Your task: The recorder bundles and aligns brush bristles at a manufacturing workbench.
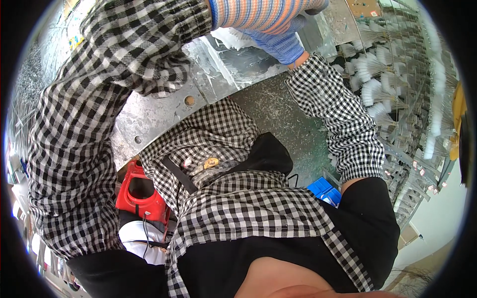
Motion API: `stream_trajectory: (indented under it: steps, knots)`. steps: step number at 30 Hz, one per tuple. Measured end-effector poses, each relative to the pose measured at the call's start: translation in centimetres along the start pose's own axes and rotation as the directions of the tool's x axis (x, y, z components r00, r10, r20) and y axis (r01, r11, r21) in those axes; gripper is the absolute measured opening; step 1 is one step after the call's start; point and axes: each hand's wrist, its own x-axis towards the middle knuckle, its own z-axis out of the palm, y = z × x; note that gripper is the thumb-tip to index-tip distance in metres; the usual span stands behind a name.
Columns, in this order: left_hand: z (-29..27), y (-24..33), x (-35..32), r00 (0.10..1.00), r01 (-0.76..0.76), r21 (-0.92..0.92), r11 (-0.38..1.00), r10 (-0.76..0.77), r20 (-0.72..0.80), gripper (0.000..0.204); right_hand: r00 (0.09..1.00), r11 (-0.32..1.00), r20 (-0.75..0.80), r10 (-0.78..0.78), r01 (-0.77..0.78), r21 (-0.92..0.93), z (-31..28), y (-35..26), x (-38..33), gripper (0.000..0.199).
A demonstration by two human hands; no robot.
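Observation:
My left hand (256, 14), in an orange, blue and white striped knit glove, reaches across at the top edge of the view. Its grey fingertips are closed, and whatever they grip is cut off or hidden. Just below it, my right hand (279, 45) wears a blue knit glove; the left hand overlaps it and hides its fingers. Both hands are over a grey metal worktop (198, 92) streaked with thick white paste (231, 39). Black-and-white checked sleeves cover both forearms.
On the right, a rack holds rows of thin wires with white feathery tufts (372, 64). A red plastic item with a round opening (144, 196) and a white-and-black item (141, 238) sit low on the left. Beside my right elbow is a blue tray (323, 188). The worktop's edge runs before my lap.

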Motion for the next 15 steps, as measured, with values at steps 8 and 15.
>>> stream_trajectory:
  steps: [8, 15]
  knots:
    - [0.4, -0.2, 0.1, 1.000, -0.006, -0.037, 0.999, 0.005, -0.024, 0.026, 1.000, 1.000, 0.007, 0.011, -0.011, 0.008, 0.1, -0.7, -0.7, 0.061]
    - [-0.9, 0.2, 0.3, 0.999, 0.031, -0.028, 0.999, -0.030, 0.018, 0.023, 1.000, 1.000, 0.020, 0.024, -0.024, 0.009, 0.0, -1.2, -1.0, 0.061]
